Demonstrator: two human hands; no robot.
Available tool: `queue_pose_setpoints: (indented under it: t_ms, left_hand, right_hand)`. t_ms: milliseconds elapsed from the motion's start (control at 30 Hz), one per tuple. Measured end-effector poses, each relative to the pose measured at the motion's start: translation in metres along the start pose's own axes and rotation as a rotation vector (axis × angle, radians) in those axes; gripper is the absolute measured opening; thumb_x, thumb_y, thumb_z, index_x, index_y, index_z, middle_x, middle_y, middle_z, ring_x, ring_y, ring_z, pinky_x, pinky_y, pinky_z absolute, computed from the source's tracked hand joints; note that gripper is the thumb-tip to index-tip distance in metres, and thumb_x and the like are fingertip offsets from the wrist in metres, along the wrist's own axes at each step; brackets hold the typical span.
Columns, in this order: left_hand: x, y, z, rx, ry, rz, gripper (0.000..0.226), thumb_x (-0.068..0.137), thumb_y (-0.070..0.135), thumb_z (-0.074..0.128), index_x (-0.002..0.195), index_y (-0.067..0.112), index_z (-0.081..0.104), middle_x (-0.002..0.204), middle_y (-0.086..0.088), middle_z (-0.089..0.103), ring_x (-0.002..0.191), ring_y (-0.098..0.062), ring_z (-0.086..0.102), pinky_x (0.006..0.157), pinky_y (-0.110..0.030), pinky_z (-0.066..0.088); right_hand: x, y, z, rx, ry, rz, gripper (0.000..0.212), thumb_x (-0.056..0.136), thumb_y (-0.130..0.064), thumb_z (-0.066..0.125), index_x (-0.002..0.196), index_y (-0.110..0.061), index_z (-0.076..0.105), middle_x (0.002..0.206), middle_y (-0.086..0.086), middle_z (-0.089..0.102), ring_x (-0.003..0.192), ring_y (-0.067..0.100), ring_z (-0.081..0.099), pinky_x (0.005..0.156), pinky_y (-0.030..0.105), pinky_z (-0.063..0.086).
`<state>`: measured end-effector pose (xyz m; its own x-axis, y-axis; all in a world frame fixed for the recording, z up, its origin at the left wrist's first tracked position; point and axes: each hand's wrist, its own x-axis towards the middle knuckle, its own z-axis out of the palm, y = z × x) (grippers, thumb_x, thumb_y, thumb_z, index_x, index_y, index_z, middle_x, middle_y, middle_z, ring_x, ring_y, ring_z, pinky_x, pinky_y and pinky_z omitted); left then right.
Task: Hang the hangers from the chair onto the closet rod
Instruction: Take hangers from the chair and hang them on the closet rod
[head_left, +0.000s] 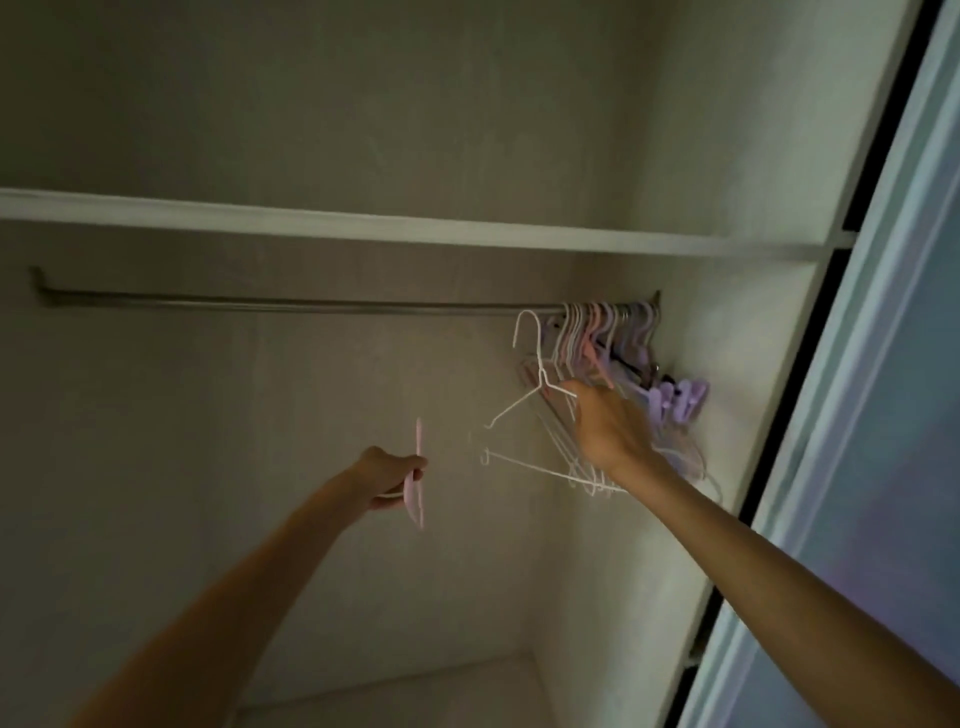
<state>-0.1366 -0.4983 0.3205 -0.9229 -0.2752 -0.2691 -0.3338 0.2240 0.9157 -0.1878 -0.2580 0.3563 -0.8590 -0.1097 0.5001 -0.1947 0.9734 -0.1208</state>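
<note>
I see my right hand (605, 423) up at about 3 o'clock, fingers pinched on the shoulder of a white wire hanger (537, 382). Its hook is just left of the closet rod (291, 305) end and I think not quite over it yet. A bunch of pink and purple hangers (613, 338) already sits on the rod at the far right, packed tight by the wall. My left hand (392, 475) is lower, near 7 o'clock, fingers curled round a pink hanger (417, 478) seen edge-on. The chair is not in view.

To do this well, I would lift the white hook a bit higher than the rod, tip it over the top, then let it drop — slow, so the loose wire ones below don't tangle. Then the pink one goes just left of it, where the rod is bare
</note>
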Motion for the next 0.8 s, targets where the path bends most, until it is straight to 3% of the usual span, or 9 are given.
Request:
queue_pose_setpoints:
  t_ms: [100,233,367,533,667,800]
  left_hand:
    - [0.015,0.016,0.003,0.0,0.037,0.007,0.028,0.089,0.02,0.059,0.062,0.011,0.055,0.062,-0.005,0.051,0.055,-0.013,0.049,0.04,-0.015,0.045]
    - [0.027,0.031,0.005,-0.03,0.06,0.024,0.028,0.09,0.017,0.059,0.063,0.01,0.053,0.06,-0.004,0.048,0.055,-0.013,0.048,0.029,-0.009,0.037]
    - [0.043,0.042,0.001,-0.038,0.091,0.021,0.026,0.089,0.015,0.059,0.064,0.009,0.055,0.064,-0.003,0.05,0.056,-0.011,0.049,0.03,-0.009,0.039]
    - [0.059,0.045,-0.001,0.001,0.094,0.005,0.025,0.09,0.017,0.059,0.066,0.011,0.054,0.066,-0.001,0.051,0.058,-0.009,0.049,0.046,-0.014,0.042]
    - [0.071,0.046,-0.006,0.034,0.079,0.01,0.024,0.089,0.018,0.059,0.067,0.011,0.055,0.068,-0.001,0.052,0.06,-0.009,0.049,0.045,-0.014,0.042]
    - [0.082,0.052,-0.013,0.052,0.047,0.022,0.023,0.089,0.018,0.059,0.067,0.011,0.057,0.072,-0.004,0.053,0.063,-0.013,0.052,0.052,-0.016,0.045]
  right_hand:
    - [0.036,-0.003,0.008,0.044,0.046,-0.004,0.045,0.095,-0.008,0.04,0.136,-0.029,0.044,0.128,0.013,0.056,0.111,0.034,0.057,0.082,0.037,0.048]
    - [0.07,-0.008,0.021,0.032,0.014,0.018,0.043,0.098,-0.012,0.036,0.14,-0.022,0.039,0.127,0.017,0.055,0.113,0.034,0.056,0.086,0.038,0.047]
    - [0.093,-0.008,0.036,0.039,-0.017,0.061,0.042,0.098,-0.016,0.038,0.14,-0.02,0.038,0.128,0.019,0.053,0.116,0.036,0.053,0.09,0.041,0.046]
    - [0.098,-0.008,0.059,0.08,-0.17,0.076,0.048,0.092,-0.008,0.042,0.139,-0.017,0.039,0.133,0.015,0.053,0.121,0.034,0.052,0.093,0.04,0.045]
    - [0.094,-0.003,0.066,0.06,-0.27,0.022,0.051,0.091,-0.009,0.043,0.14,-0.018,0.036,0.138,0.012,0.048,0.12,0.033,0.052,0.093,0.038,0.044]
    - [0.114,-0.003,0.056,-0.033,0.023,-0.108,0.052,0.092,-0.025,0.048,0.141,-0.013,0.033,0.143,0.014,0.04,0.125,0.032,0.045,0.098,0.042,0.041]
